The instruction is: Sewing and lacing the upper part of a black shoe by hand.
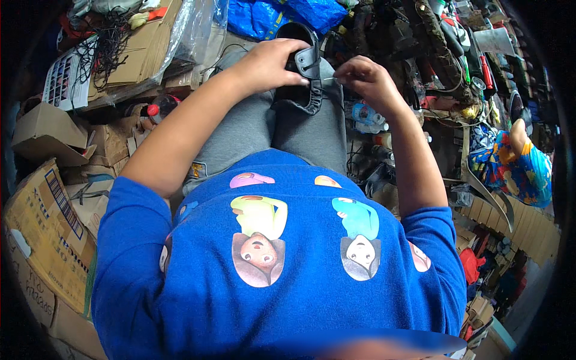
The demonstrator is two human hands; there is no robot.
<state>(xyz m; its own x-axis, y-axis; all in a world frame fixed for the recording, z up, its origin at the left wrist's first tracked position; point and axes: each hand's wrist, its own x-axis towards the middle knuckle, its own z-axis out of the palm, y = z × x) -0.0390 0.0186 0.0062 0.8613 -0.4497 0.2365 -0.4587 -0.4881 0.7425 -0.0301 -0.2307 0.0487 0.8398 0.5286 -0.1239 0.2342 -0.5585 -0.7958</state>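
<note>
At the far left, a flattened cardboard panel (45,231) carries a block of dark stripes and lines of print, and handwriting shows lower down on the cardboard. Above it sits a plain brown carton (45,135), and beyond that a white printed sheet (67,78) bears rows of small dark pictures. A bottle with a red cap (153,110) lies just beside the left forearm. The grey trousers (234,129) have a small lettered patch (197,170), too small to read; the blue shirt (306,240) has printed cartoon figures.

The left hand (270,65) is partly open, its thumb and fingers set apart and gripping a black shoe (306,96) on its left side — the shoe rests over the thighs near the knees, its grey strap (308,62) lying across the opening. Just right of the shoe, the right hand (371,83) is mostly curled, thumb and forefinger pinching a thin pale needle-like piece (328,78). Bottles with blue labels (366,114) lie below that hand; at far right is another person in multicoloured clothing (519,165).
</note>
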